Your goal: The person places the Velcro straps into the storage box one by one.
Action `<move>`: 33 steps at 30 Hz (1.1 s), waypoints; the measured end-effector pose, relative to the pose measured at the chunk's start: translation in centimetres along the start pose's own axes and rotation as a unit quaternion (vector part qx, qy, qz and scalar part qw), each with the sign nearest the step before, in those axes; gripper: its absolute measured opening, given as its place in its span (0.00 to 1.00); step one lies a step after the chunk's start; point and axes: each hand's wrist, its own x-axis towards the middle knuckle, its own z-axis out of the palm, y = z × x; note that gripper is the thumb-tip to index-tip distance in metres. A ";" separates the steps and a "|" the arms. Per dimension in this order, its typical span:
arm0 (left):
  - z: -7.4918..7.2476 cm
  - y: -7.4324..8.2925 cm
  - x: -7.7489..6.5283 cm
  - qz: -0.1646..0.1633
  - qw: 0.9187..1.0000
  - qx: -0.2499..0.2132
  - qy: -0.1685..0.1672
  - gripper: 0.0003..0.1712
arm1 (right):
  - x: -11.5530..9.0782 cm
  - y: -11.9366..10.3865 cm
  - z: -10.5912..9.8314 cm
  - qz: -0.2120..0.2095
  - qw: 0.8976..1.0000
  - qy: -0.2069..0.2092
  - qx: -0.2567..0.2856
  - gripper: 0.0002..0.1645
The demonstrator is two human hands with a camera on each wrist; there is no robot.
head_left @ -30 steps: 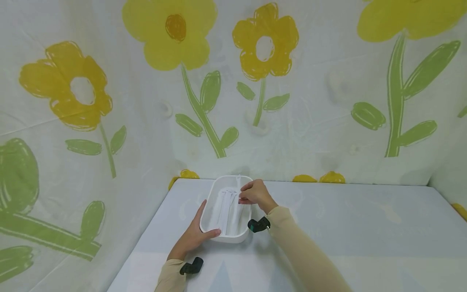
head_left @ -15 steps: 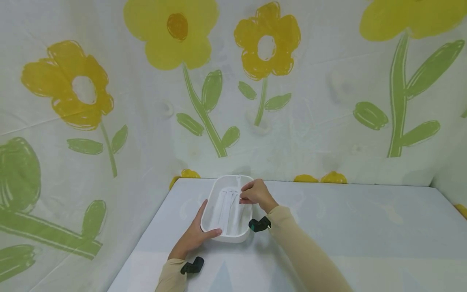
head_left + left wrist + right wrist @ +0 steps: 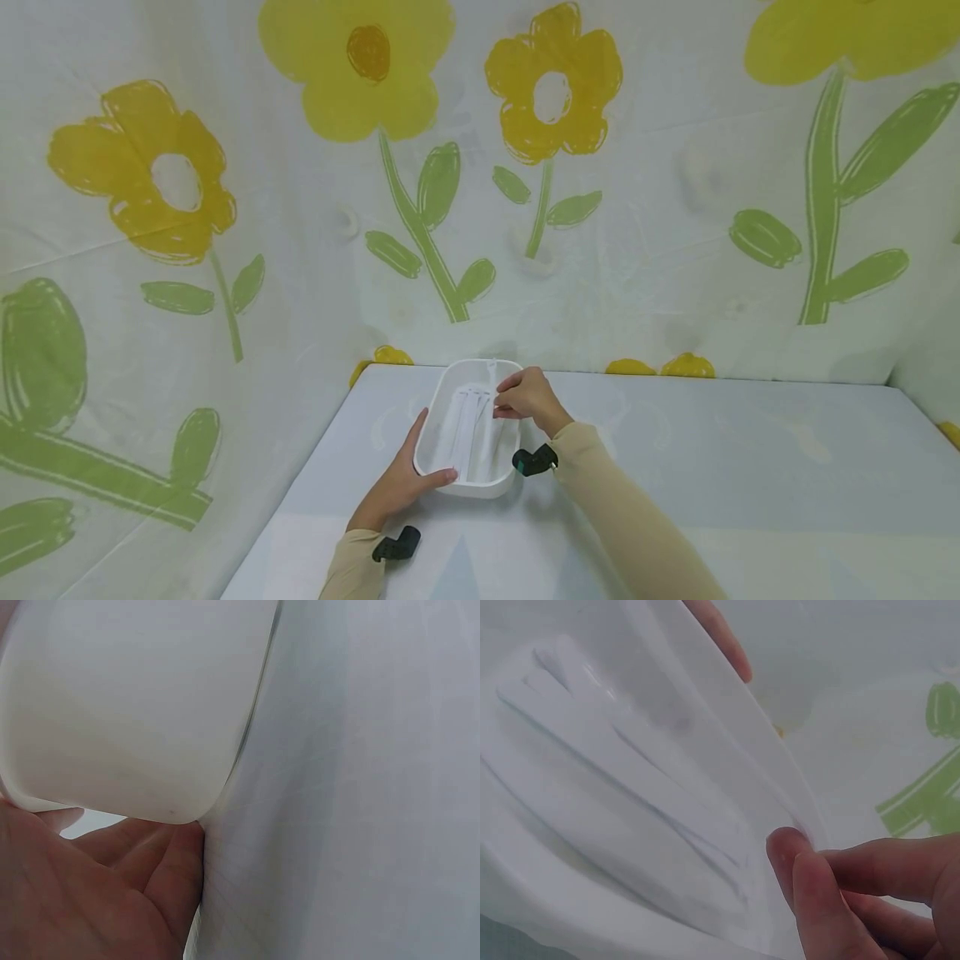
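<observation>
A white rounded rectangular tray point(image 3: 478, 492) stands on the table's far part, turned slightly. My left hand point(image 3: 401, 483) grips its near-left corner, thumb over the rim and fingers along the outer side. In the left wrist view the tray's smooth wall point(image 3: 135, 712) lies against those fingers. Several long thin white strips point(image 3: 467, 437) lie lengthwise inside, side by side. My right hand point(image 3: 529, 396) is over the tray's right side, thumb and fingertips pinching a long white strip point(image 3: 492, 373), whose far end reaches the back rim. White on white, its exact kind is unclear.
A pale table point(image 3: 675, 467) extends to the right and toward me. Behind it and at the left hang white cloth walls point(image 3: 645, 275) printed with yellow flowers. Small black devices sit on the left wrist point(image 3: 397, 544) and right wrist point(image 3: 536, 460).
The view has shifted very slightly. Both hands keep their places on the tray and the strip, with no other visible movement.
</observation>
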 end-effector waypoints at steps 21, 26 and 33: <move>0.0 0.0 0.1 -0.005 1.000 -0.009 -0.001 0.71 | 0.1 -0.1 0.0 0.001 1.000 -0.009 0.014 0.16; 0.1 -0.1 0.0 -0.005 1.000 -0.010 0.001 0.71 | 0.0 -0.1 0.0 0.002 1.000 -0.011 0.017 0.16; 0.1 -0.1 0.1 -0.005 1.000 -0.014 0.001 0.71 | -0.1 -0.2 -0.1 0.000 1.000 -0.012 0.018 0.16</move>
